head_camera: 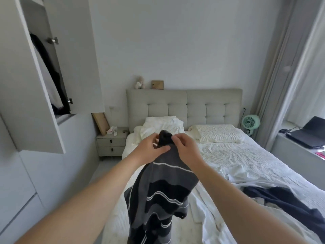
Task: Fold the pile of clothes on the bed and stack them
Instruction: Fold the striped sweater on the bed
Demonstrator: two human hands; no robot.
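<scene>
Presently both hands, left (149, 149) and right (184, 148), pinch the striped garment (163, 187) at its top, hanging above the bed (246, 161). Risk: narrow, bunched hold; fabric may slip or fold crooked.

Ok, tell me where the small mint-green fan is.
The small mint-green fan stands at the right of the head view, beside the grey padded headboard, below the grey curtain.

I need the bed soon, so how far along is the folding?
Barely started: no folded stack shows anywhere on the bed. In hand: the left hand and right hand pinch the top of a striped dark garment, which hangs unfolded. Left: a dark garment and white clothes lie crumpled.
</scene>
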